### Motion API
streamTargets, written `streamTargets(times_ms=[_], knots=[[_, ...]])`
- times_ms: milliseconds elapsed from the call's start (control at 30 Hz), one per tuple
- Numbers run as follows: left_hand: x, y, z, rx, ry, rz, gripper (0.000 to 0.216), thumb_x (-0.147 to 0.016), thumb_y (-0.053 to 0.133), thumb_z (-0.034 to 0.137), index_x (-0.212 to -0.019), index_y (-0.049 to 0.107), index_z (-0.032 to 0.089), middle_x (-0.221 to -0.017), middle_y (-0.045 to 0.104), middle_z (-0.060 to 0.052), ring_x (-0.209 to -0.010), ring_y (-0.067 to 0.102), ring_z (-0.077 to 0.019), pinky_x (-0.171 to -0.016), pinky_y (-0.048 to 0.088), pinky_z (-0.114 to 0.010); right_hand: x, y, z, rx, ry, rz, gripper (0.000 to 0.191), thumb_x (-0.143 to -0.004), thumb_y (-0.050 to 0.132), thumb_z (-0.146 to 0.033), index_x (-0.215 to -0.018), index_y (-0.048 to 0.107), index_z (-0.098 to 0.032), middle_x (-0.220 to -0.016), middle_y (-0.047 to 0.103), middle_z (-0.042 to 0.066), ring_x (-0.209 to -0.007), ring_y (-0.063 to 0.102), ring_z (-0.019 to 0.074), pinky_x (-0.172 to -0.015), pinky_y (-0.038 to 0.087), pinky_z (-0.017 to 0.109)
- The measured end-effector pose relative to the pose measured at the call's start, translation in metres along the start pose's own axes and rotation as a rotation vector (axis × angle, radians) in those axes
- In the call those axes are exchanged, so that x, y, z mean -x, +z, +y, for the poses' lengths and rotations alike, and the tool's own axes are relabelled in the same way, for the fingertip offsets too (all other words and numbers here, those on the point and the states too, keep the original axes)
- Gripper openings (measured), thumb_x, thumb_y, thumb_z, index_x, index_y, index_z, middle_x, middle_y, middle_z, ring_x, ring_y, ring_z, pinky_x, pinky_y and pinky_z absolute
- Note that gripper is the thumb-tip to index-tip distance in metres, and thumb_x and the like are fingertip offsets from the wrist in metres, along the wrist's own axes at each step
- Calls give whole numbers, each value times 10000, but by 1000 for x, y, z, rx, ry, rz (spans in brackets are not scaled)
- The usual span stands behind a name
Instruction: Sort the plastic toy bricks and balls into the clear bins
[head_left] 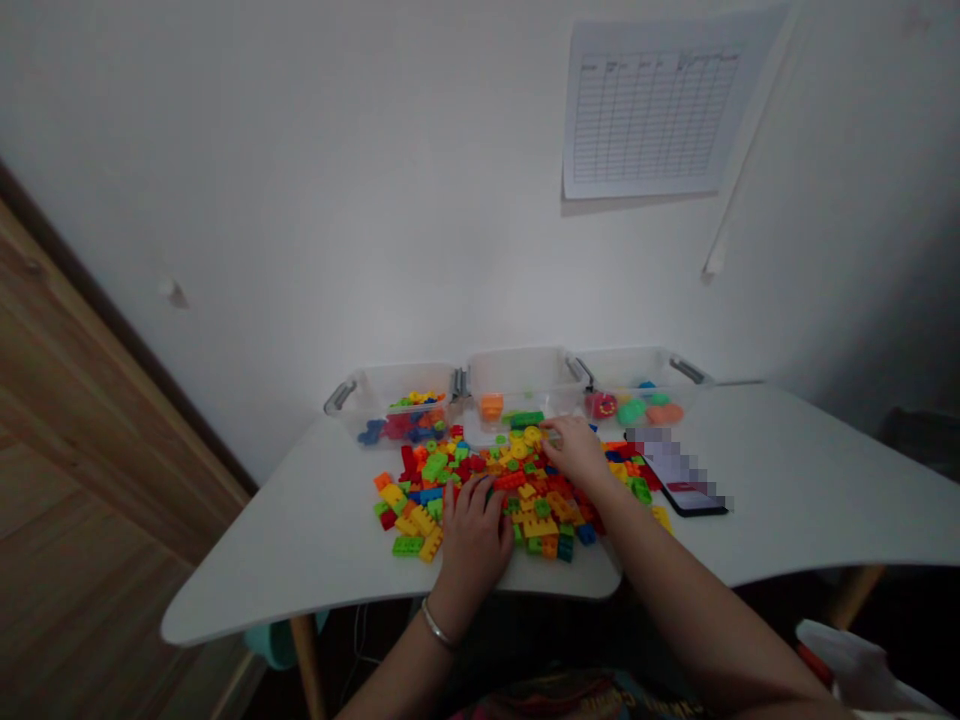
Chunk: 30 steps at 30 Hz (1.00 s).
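Observation:
A wide pile of toy building blocks (431, 496) in red, yellow, green, orange and blue covers the middle of the white table. My left hand (478, 530), with a silver bangle on its wrist, lies palm down on the near side of the pile, its fingers stretched out over the blocks. Farther back, my right hand (579, 452) reaches into the pile with thumb and fingers curled together. Yellow round pieces (519, 448) lie right at its fingertips. Whatever is between those fingers is too small to make out. A long green block (526, 419) lies just behind.
Three clear plastic bins stand against the wall: the left bin (360, 385) holds mixed pieces, the middle bin (517, 365) an orange piece, the right bin (630, 362) several colored shapes. A phone (686, 478) lies right of the pile on the white table (262, 560). A printed sheet (645, 120) hangs above.

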<state>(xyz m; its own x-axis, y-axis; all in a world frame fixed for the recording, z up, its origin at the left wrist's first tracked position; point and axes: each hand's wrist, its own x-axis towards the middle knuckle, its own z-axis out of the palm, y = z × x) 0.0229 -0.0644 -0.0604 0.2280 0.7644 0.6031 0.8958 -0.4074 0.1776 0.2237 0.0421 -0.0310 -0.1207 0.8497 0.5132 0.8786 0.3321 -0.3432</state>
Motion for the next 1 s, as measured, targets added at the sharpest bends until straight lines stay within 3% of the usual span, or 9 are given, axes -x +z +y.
streamTargets(times_ms=[167,367,800,1000], knots=[[0,0,0,3,2,8,277,-806,569,190,-1063,666,225,-1221,650,-78,-1179,538,-290,-1121,266,-611,7,5,-4,141,-5,-105,311,-841,578,-261,-1129,668,-183,-1155,682,85,-1091,563,245,-978,390,345],[-1,-1,1,4,-6,-2,274,-810,561,191,-1062,667,222,-1226,650,-82,-1187,534,-296,-1124,257,-614,7,10,-4,182,-40,-93,329,-831,577,-242,-1139,677,-185,-1157,683,97,-1073,565,280,-955,408,380],[-1,-1,1,-18,-1,-1,275,-807,561,183,-1058,668,225,-1218,652,-80,-1189,537,-287,-1127,263,-611,6,12,-2,206,-56,-101,255,-822,552,-166,-1033,694,-190,-1081,703,103,-1022,584,271,-903,416,366],[-1,-1,1,-3,0,-1,273,-811,562,194,-1062,668,215,-1221,652,-85,-1190,536,-294,-1126,260,-612,9,8,-6,154,-44,-45,216,-803,568,-188,-995,667,-186,-1024,707,87,-997,587,260,-895,423,353]])
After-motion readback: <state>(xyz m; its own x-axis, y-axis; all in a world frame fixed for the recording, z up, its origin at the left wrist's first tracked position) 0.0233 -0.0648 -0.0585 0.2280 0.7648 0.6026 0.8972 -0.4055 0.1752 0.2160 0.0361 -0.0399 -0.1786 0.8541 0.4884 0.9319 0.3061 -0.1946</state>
